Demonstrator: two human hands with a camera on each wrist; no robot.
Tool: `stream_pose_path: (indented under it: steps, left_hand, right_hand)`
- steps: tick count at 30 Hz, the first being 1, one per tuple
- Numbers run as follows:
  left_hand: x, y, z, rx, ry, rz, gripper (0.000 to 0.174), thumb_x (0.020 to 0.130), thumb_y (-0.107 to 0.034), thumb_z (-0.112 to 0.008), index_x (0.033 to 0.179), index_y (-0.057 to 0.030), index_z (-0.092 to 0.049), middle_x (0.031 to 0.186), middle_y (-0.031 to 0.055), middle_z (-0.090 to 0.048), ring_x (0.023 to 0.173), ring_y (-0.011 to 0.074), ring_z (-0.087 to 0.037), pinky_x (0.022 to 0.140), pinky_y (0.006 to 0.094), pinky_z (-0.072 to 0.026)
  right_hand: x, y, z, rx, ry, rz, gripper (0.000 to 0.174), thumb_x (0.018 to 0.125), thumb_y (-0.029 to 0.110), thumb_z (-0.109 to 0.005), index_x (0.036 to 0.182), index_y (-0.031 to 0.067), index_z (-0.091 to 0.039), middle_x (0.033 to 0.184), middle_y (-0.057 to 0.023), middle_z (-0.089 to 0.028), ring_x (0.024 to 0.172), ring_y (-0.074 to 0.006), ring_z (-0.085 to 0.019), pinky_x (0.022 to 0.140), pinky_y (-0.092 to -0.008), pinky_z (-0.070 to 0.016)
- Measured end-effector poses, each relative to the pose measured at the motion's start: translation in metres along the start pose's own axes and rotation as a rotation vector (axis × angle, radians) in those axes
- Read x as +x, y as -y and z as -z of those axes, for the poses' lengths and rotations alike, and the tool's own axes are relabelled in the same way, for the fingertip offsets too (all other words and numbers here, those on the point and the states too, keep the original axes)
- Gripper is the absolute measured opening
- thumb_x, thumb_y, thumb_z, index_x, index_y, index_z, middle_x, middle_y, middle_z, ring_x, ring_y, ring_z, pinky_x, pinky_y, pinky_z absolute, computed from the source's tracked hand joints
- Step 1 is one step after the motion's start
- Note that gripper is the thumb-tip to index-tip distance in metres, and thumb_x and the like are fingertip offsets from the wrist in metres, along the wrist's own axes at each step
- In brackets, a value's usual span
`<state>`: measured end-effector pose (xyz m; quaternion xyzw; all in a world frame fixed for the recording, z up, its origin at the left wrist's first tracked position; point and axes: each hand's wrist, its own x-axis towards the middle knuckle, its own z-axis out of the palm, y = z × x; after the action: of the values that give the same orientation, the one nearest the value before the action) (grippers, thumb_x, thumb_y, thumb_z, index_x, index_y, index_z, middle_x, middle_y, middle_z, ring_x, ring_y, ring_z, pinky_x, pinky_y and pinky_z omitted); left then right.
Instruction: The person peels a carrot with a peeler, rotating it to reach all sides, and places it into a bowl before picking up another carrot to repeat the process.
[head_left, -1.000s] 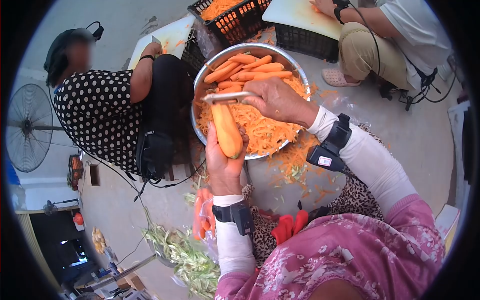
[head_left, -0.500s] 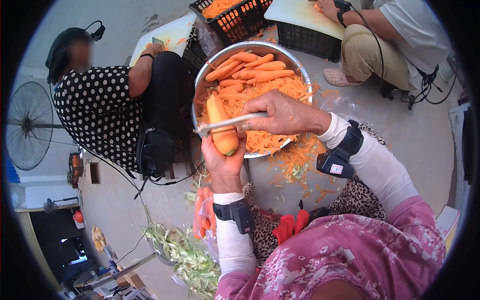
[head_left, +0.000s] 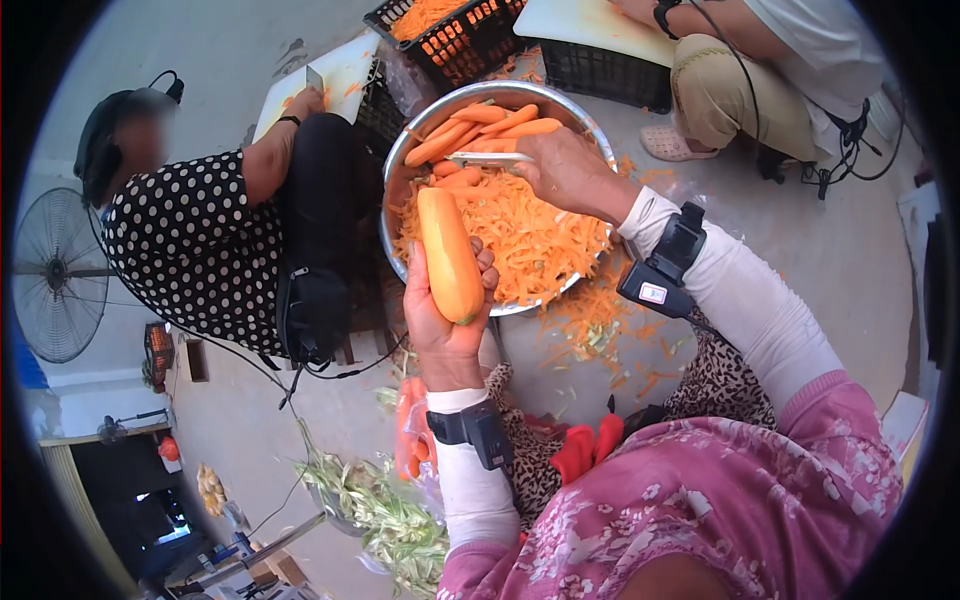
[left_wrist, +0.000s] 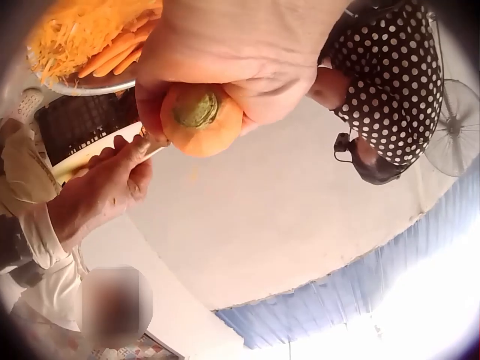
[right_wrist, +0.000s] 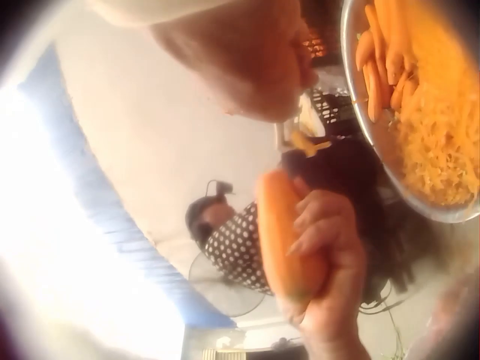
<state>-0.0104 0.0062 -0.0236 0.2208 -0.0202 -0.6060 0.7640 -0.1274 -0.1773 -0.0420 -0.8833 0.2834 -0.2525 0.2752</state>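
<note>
My left hand (head_left: 447,335) holds a thick, peeled-looking carrot (head_left: 450,255), its fingers and thumb wrapped round the lower half. The green stem end (left_wrist: 196,111) faces the camera in the left wrist view. My right hand (head_left: 570,172) grips a metal-handled peeler (head_left: 488,158), held beyond the carrot's far tip and over the bowl. The right wrist view shows the carrot (right_wrist: 285,232) upright in the left hand. Below both hands stands a large steel bowl (head_left: 399,185) with whole orange carrots (head_left: 440,145) at its far side and a heap of orange shavings (head_left: 530,235).
A person in a polka-dot top (head_left: 175,240) works at a cutting board (head_left: 345,75) on the left. Another person sits at far right beside a board (head_left: 590,22) on a black crate (head_left: 610,75). Shavings (head_left: 600,330), bagged carrots (head_left: 408,425) and pale green husks (head_left: 400,540) lie nearby.
The peeler crossed the carrot, came down towards its near end, and is now off it, farther forward over the bowl. The left fingers, opened flatter half a second ago, wrap the carrot again.
</note>
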Motion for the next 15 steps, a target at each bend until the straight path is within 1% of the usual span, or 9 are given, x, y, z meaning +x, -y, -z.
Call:
stream_pose_path:
  steps: [2,4,6,7,8,10,11,13,15]
  left_hand:
    - [0.001,0.003,-0.001,0.035,-0.07,-0.022,0.045,0.095,-0.04,-0.045,0.111,0.0019,-0.049,0.091,0.0128,-0.047,0.079,0.0209,-0.045,0.068,0.0318,-0.0447]
    - [0.003,0.0,0.002,0.046,-0.119,-0.047,0.045,0.095,-0.041,-0.046,0.111,0.0015,-0.049,0.091,0.0131,-0.047,0.079,0.0212,-0.046,0.068,0.0322,-0.0451]
    - [0.006,-0.003,0.008,0.064,-0.17,-0.061,0.045,0.095,-0.041,-0.046,0.11,0.0012,-0.049,0.091,0.0133,-0.048,0.08,0.0215,-0.047,0.069,0.0326,-0.0455]
    - [0.007,-0.004,0.013,0.049,-0.158,-0.069,0.045,0.094,-0.042,-0.046,0.11,0.0001,-0.05,0.092,0.0132,-0.05,0.08,0.0222,-0.049,0.07,0.0331,-0.0463]
    - [0.008,-0.006,0.015,0.033,-0.147,-0.076,0.044,0.094,-0.042,-0.046,0.11,-0.0009,-0.052,0.092,0.0131,-0.053,0.081,0.0228,-0.052,0.071,0.0337,-0.0471]
    - [0.007,-0.006,0.013,-0.006,-0.197,-0.101,0.043,0.094,-0.042,-0.046,0.11,-0.0028,-0.053,0.093,0.0133,-0.057,0.082,0.0244,-0.055,0.072,0.0352,-0.0479]
    - [0.006,-0.006,0.012,-0.045,-0.25,-0.124,0.041,0.094,-0.041,-0.047,0.109,-0.0046,-0.055,0.094,0.0135,-0.06,0.084,0.0259,-0.058,0.074,0.0366,-0.0488]
    - [0.004,-0.005,0.006,0.011,-0.298,-0.144,0.04,0.094,-0.041,-0.047,0.109,-0.0051,-0.056,0.095,0.0132,-0.061,0.085,0.026,-0.058,0.075,0.0369,-0.049]
    - [0.002,0.0,-0.007,0.06,-0.398,-0.18,0.039,0.095,-0.039,-0.044,0.11,-0.0049,-0.055,0.095,0.0135,-0.06,0.084,0.0258,-0.057,0.073,0.0366,-0.0482]
  right_hand:
    - [0.005,-0.001,0.007,0.068,0.017,-0.041,0.017,0.084,0.017,-0.06,0.083,-0.0004,-0.058,0.071,-0.0188,-0.06,0.074,-0.0373,-0.06,0.062,-0.0452,-0.0446]
    - [0.008,0.009,0.014,0.095,-0.012,0.015,0.017,0.084,0.017,-0.06,0.085,-0.0001,-0.06,0.07,-0.0173,-0.061,0.072,-0.0356,-0.06,0.061,-0.0427,-0.0453]
    - [-0.001,0.023,0.022,0.368,0.136,0.027,0.017,0.084,0.017,-0.06,0.09,0.0009,-0.061,0.072,-0.0169,-0.06,0.071,-0.0341,-0.06,0.062,-0.04,-0.0456]
    - [-0.007,0.025,0.015,0.39,0.108,0.15,0.019,0.083,0.016,-0.06,0.095,0.0024,-0.062,0.073,-0.0167,-0.06,0.071,-0.033,-0.06,0.063,-0.0378,-0.046]
    - [-0.012,0.031,0.017,0.39,0.109,0.149,0.019,0.083,0.016,-0.06,0.095,0.0024,-0.062,0.073,-0.0167,-0.06,0.071,-0.033,-0.06,0.063,-0.0378,-0.046]
    - [-0.02,0.045,0.023,0.424,0.323,0.293,0.019,0.081,0.015,-0.061,0.096,0.0025,-0.061,0.077,-0.0168,-0.061,0.073,-0.0336,-0.06,0.064,-0.038,-0.0464]
    - [-0.026,0.047,0.021,0.425,0.324,0.295,0.019,0.081,0.015,-0.061,0.096,0.0025,-0.061,0.077,-0.0168,-0.061,0.073,-0.0336,-0.06,0.064,-0.038,-0.0464]
    - [-0.034,0.049,0.017,0.525,0.354,0.34,0.013,0.083,0.016,-0.057,0.088,0.0044,-0.06,0.077,-0.017,-0.06,0.078,-0.0368,-0.059,0.068,-0.0445,-0.0459]
    - [-0.036,0.049,0.015,0.488,0.304,0.372,0.012,0.083,0.015,-0.056,0.088,0.0048,-0.06,0.077,-0.0163,-0.06,0.077,-0.0367,-0.059,0.068,-0.0447,-0.0461]
